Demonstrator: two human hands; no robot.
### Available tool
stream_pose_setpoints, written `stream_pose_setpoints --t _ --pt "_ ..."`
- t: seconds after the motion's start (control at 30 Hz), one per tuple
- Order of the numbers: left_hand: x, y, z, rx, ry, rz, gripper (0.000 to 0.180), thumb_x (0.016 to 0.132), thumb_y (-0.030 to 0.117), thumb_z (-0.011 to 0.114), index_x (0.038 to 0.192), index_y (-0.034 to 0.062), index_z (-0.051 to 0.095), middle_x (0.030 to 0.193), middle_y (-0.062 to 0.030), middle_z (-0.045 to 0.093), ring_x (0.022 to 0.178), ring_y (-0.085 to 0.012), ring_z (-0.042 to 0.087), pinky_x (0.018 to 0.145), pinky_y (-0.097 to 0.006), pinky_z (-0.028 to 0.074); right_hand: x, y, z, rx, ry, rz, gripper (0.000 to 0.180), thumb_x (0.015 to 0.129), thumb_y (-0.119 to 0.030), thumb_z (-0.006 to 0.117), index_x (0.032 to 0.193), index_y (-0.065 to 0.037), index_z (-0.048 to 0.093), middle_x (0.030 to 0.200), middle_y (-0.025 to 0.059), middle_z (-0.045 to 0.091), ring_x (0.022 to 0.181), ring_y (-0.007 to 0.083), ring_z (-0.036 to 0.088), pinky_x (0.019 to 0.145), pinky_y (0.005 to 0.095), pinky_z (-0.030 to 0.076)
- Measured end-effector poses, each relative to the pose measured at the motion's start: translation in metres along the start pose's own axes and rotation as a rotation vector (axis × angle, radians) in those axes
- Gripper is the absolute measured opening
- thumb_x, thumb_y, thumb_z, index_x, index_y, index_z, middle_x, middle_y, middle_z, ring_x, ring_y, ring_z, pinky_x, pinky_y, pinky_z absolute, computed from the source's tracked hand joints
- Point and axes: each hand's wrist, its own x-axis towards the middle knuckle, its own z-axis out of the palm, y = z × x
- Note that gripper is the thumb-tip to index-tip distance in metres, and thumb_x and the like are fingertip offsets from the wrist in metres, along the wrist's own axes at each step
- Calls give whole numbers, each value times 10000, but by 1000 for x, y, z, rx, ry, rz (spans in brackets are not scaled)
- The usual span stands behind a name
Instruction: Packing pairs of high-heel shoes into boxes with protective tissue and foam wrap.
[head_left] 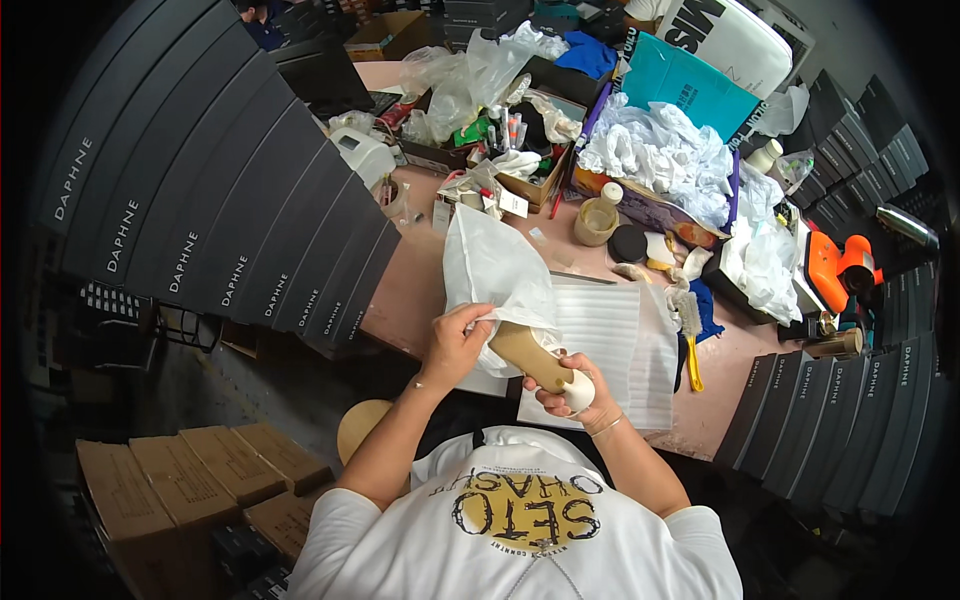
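Note:
My left hand (456,343) grips the lower edge of a white fabric bag (494,268) that stands up over the table. A tan shoe heel (530,357) sticks out of the bag's mouth. My right hand (572,393) holds the heel's white tip from below. Both hands are close together just above the near edge of the pink table (405,290). Under them lies a sheet of white ribbed foam (612,345).
Stacks of dark shoe boxes stand at the left (230,190) and right (850,410). The table's far side is crowded: crumpled white paper (660,150), a teal box (690,85), jars, a black lid (628,243), a yellow-handled brush (690,335), an orange tool (840,265). Brown cartons (200,470) sit lower left.

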Motion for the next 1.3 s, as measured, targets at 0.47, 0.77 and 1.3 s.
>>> stream_pose_setpoints --t 0.47,0.77,1.3 --pt "-52 50 51 63 -265 554 397 677 -27 691 1066 45 663 683 -70 538 575 -226 578 513 -328 470 69 -4 43 -551 277 -597 477 878 -257 545 1297 -50 452 1180 178 539 1010 263 543 815 368 463" --pt "-67 45 52 -24 -631 509 465 764 122 714 1207 55 590 857 -105 579 776 -244 620 667 -351 511 53 -4 42 -1572 471 -679 521 862 -233 570 1331 -58 427 1254 186 486 1114 294 484 908 384 414" --pt "37 -46 -66 -857 158 -401 620 777 -4 691 1340 52 436 1114 -62 606 943 -175 597 838 -318 491 48 14 31 -2251 21 -580 542 895 -219 555 1385 -62 384 1383 184 400 1276 358 408 1025 418 380"
